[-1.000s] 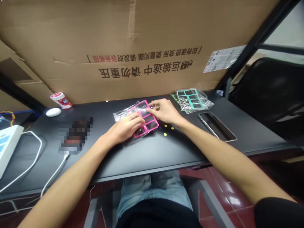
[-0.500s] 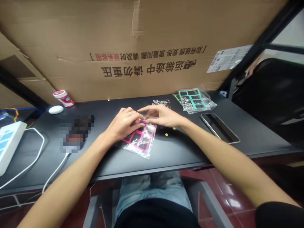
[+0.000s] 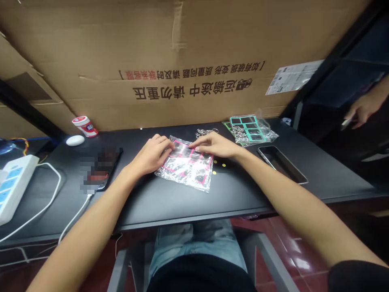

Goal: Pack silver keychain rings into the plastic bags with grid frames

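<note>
A clear plastic bag (image 3: 187, 170) with a pink frame sheet inside lies on the black desk (image 3: 188, 198) in front of me. My left hand (image 3: 150, 154) pinches the bag's far left edge, fingers curled. My right hand (image 3: 214, 144) pinches the far right part of the same edge. A small heap of metal key rings (image 3: 206, 132) lies just beyond my hands. A few small yellow dots (image 3: 219, 166) sit on the desk beside the bag.
A second bag with teal frames and rings (image 3: 251, 129) lies at the back right, a phone (image 3: 282, 164) beside it. At the left are a blurred phone (image 3: 100, 170), a white power strip (image 3: 13, 186), cables, a white mouse (image 3: 75, 140) and a small jar (image 3: 85, 126). Another person's hand (image 3: 363, 109) shows far right. A cardboard box (image 3: 182, 61) walls the back.
The pink frame sheet has gone into the clear bag, which now lies flat nearer me. Both hands shifted to its far edge. Another person's hand appeared at the right.
</note>
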Action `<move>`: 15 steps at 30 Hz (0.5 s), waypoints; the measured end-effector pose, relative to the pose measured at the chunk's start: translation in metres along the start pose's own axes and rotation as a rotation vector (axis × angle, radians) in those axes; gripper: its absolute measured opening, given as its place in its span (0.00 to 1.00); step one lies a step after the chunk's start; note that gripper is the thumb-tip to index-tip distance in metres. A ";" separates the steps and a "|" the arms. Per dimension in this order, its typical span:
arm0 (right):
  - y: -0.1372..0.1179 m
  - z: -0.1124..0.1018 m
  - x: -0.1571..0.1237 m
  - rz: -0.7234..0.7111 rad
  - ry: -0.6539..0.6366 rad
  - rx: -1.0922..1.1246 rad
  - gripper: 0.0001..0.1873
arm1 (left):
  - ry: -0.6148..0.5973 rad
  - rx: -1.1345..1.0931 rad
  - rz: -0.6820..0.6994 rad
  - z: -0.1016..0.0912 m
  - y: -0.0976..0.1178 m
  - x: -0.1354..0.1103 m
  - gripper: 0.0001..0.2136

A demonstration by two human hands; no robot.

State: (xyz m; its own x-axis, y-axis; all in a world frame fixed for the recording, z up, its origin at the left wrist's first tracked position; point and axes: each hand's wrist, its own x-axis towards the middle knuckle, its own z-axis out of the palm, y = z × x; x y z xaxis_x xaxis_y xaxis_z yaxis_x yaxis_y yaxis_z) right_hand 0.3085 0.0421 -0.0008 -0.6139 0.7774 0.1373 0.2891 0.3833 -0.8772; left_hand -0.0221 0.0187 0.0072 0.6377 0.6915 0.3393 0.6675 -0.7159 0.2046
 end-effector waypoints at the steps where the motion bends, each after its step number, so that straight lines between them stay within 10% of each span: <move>1: -0.002 0.004 0.000 0.004 -0.018 0.016 0.19 | 0.016 -0.020 0.030 0.002 0.001 0.000 0.11; 15: -0.009 0.011 0.000 -0.005 -0.104 0.030 0.19 | 0.059 -0.026 0.100 0.003 0.012 0.000 0.11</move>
State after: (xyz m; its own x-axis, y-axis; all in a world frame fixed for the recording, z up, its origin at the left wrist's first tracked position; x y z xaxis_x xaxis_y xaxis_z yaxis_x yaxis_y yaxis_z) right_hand 0.2980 0.0329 0.0019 -0.6889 0.7188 0.0942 0.2648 0.3704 -0.8903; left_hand -0.0133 0.0107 0.0073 0.6766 0.6101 0.4123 0.5910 -0.7839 0.1902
